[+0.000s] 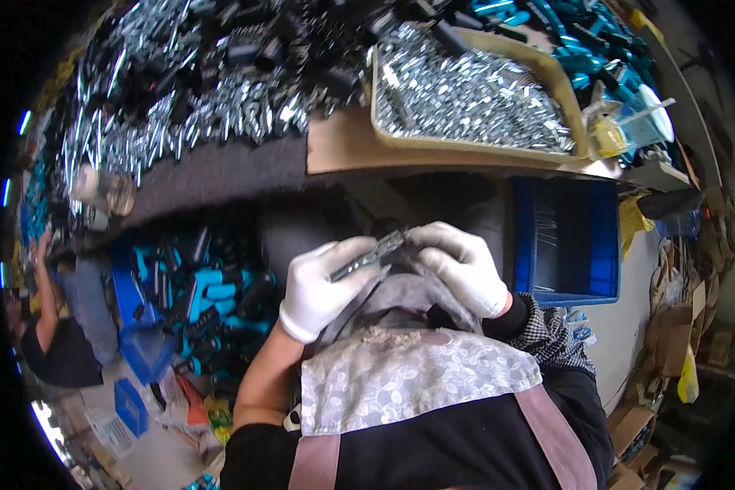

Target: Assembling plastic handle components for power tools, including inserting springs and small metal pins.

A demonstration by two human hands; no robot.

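Note:
Above my lap, my left hand (pixel 322 286), in a white glove, is closed around a narrow, dark, shiny metal piece (pixel 370 255). The piece slants up to the right; its exact kind is not clear. My right hand (pixel 464 265), also gloved in white, pinches the upper end of the same piece with bent fingers. Part of that end is hidden behind the fingertips. Below both hands lies a grey patterned apron (pixel 420 384) across my body.
Ahead, a bench holds heaped silvery metal parts (pixel 253 106) and a yellow tray (pixel 474 151) of small metal pieces. A blue crate (pixel 608 245) stands to the right. Teal-and-black tool handles (pixel 212 294) are piled at left, beside another person (pixel 65 327).

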